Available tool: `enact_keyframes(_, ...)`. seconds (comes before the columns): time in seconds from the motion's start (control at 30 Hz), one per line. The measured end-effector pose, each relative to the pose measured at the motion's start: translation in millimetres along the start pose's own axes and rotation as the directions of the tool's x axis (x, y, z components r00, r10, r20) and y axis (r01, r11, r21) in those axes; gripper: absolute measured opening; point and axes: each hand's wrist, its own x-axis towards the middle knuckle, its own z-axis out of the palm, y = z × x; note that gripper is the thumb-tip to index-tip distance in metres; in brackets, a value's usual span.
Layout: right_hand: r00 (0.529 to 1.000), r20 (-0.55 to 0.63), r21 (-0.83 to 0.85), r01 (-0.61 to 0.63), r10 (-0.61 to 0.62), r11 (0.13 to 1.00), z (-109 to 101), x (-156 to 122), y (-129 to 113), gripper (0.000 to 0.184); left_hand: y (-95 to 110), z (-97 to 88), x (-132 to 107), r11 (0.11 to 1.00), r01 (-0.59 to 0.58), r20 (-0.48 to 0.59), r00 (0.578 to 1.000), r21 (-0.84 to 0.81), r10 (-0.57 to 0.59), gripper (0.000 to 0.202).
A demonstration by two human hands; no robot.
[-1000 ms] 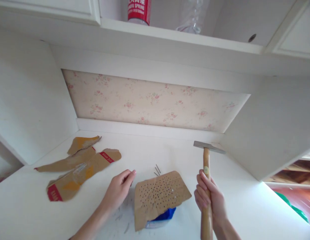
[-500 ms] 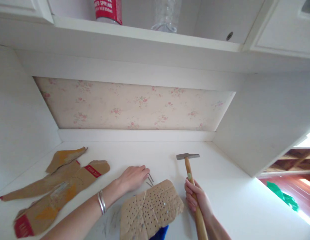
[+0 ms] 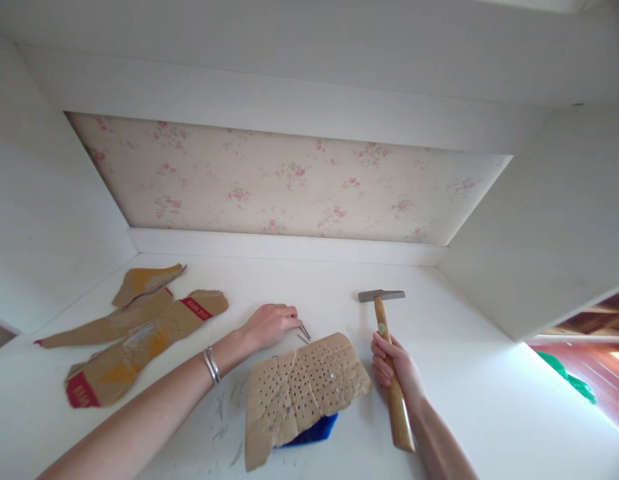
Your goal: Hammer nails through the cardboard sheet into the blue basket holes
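My right hand is wrapped round the wooden handle of a hammer, its grey metal head raised and pointing away from me. My left hand has its fingers pinched together on thin metal nails, whose ends stick out to the right; how many it holds is hard to tell. Just below those fingertips lies a torn piece of cardboard punched with many small holes. A blue object shows from under its near edge, mostly covered.
Torn cardboard strips with red and orange print lie at the left on the white surface. Dark scratch-like marks or small bits lie left of the punched cardboard. White side panels and a flower-patterned back wall enclose the space, with a cabinet overhead.
My view has tilted down, so the can and bottle on the upper shelf are out of sight. The left fingers have drawn the nails closer together. The right hand still grips the hammer.
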Motion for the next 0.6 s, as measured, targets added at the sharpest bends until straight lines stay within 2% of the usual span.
enact_keyframes(0.27,1.000,0.001,-0.021,0.009,-0.009,1.000,2.8,-3.3,0.7,0.034,0.0,-2.6,-4.1,0.997,0.011,-0.048,0.999,-0.078,-0.015,0.020)
enact_keyframes(0.6,1.000,0.001,-0.024,-0.006,0.006,1.000,1.6,-1.1,0.3,0.039,-0.5,0.4,-5.2,0.978,0.043,-0.073,0.996,-0.204,-0.059,0.018)
